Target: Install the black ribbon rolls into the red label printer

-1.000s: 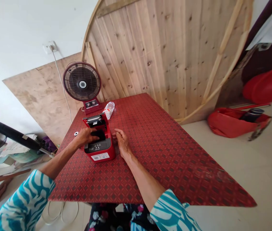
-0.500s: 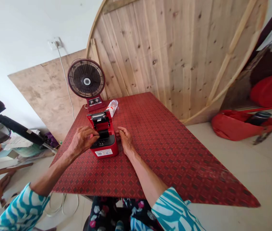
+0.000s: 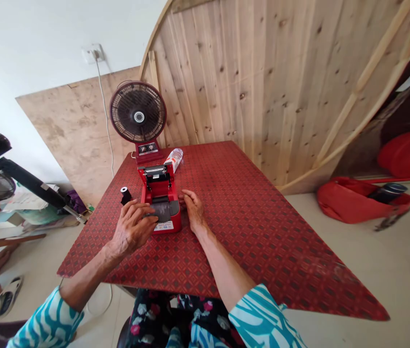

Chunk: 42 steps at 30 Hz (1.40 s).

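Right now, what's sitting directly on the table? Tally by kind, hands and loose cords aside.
Red printer, lid up: 1
Table fan: 1
Clear plastic bottle: 1
Black roll outside the printer: 1
Total: 4

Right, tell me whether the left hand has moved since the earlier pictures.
Yes: the left hand has moved away from the desk fan, toward the front of the red printer.

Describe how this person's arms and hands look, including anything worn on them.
The left sleeve and right sleeve match: turquoise and white fabric in a bold, wavy, zebra-like pattern, each ending partway along the forearm. Below the cuffs, the left hand and right hand are bare, with slender fingers. No lettering shows on the sleeves.
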Available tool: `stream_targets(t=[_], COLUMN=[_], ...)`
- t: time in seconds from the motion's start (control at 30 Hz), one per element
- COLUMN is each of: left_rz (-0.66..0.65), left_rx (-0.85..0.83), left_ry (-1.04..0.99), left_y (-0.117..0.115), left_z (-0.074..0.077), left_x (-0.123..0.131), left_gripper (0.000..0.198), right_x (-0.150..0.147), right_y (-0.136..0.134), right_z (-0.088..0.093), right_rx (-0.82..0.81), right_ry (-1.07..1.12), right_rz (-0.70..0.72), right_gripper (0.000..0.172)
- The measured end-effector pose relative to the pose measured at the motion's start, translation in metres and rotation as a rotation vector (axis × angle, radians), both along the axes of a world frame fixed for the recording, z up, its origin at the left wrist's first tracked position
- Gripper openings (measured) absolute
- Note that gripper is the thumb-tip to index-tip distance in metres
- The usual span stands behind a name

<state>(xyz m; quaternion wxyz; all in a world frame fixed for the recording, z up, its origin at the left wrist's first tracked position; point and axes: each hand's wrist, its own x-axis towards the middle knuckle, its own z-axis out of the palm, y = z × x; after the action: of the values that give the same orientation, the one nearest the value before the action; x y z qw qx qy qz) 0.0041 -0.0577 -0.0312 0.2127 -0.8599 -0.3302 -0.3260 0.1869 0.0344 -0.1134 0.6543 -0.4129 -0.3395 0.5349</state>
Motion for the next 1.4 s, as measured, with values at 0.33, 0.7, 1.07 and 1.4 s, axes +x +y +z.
stream_targets(t=[0.33,0.7,1.07,1.4], left_rz=[-0.008,0.013,-0.060,0.015], left_rx=[0.125,0.131,0.027,-0.989], left_ry=[-0.217,-0.283,-0.317,-1.245], left_y=[0.005,0.004,-0.001,0.061], left_z=[-0.037,-0.047,-0.051,-0.018], left_x=[0.002,0.003,0.000,-0.004], left_gripper=[0.017,0.019,0.021,0.055], right_x=[0.004,-0.004,-0.008,-0.005], right_y=[0.022,0.039,0.006,0.004], right_z=[0.012,0.071,0.041,0.034], right_rx=[0.161,0.347,0.183,0.129], right_ry=[-0.164,-0.283,-0.248,-0.180], right_rz=[-0.014,0.064,0.022,0.133], right_gripper=[0.051,0.042,0.046,0.052])
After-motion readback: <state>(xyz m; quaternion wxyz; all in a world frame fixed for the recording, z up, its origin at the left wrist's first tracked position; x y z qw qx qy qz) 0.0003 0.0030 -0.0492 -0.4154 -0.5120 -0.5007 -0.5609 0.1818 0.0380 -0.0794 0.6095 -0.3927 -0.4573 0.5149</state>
